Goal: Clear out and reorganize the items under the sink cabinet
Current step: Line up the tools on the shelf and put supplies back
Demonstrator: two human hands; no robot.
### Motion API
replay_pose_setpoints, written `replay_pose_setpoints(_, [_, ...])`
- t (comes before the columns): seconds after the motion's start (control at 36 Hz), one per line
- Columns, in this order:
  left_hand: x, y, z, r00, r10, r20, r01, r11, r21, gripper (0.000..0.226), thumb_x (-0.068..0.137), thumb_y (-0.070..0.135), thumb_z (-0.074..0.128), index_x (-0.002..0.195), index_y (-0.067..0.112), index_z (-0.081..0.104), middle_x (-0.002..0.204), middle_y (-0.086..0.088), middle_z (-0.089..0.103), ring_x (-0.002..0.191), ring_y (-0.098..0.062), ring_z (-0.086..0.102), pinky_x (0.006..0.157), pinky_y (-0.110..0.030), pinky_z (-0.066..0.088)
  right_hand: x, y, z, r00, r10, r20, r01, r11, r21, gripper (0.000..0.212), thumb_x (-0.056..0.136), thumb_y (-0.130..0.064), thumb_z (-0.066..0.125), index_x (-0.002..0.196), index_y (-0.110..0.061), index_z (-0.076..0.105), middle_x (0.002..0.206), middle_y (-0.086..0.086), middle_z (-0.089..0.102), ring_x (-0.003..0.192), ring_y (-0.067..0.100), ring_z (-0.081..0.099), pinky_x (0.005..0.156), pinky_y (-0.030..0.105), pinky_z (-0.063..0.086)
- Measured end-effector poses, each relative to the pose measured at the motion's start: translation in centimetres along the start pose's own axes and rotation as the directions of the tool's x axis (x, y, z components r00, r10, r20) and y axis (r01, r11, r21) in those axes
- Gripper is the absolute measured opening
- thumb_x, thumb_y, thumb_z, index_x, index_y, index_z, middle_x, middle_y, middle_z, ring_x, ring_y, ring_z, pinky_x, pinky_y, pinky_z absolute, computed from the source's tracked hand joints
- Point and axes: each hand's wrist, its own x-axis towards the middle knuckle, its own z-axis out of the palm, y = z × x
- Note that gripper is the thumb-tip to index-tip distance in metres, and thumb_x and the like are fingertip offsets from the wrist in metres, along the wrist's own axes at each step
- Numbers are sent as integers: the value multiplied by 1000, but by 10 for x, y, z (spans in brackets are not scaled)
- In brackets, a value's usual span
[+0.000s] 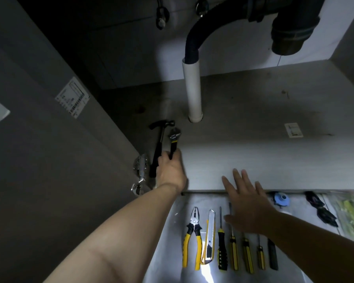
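Your left hand (170, 168) is curled round the black handle of the adjustable wrench (173, 139), whose grey steel head, with a yellow band below it, points toward the back. The wrench is near the left edge of the cabinet floor (253, 156), just beside the black hammer (160, 137). Your right hand (247, 207) is spread, fingers straight, over the floor's front edge, above the row of yellow-and-black screwdrivers (222, 248).

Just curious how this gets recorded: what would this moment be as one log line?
left hand: grips wrench, beside hammer in cabinet | right hand: open above screwdrivers | pliers, utility knife: on floor outside
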Motion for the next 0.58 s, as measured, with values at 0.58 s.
replay_pose_setpoints(0.58, [-7,-2,8,994,62,-95,-38,973,229,63,91,-10,40,150,12,38,148,-7,37,123,-32,38,99,-39,46,6,7,5,1000,-19,-4,19,1000,3,113,85,-68,57,155,-30,-23,157,11,-38,147,33,-31,120,55,-7])
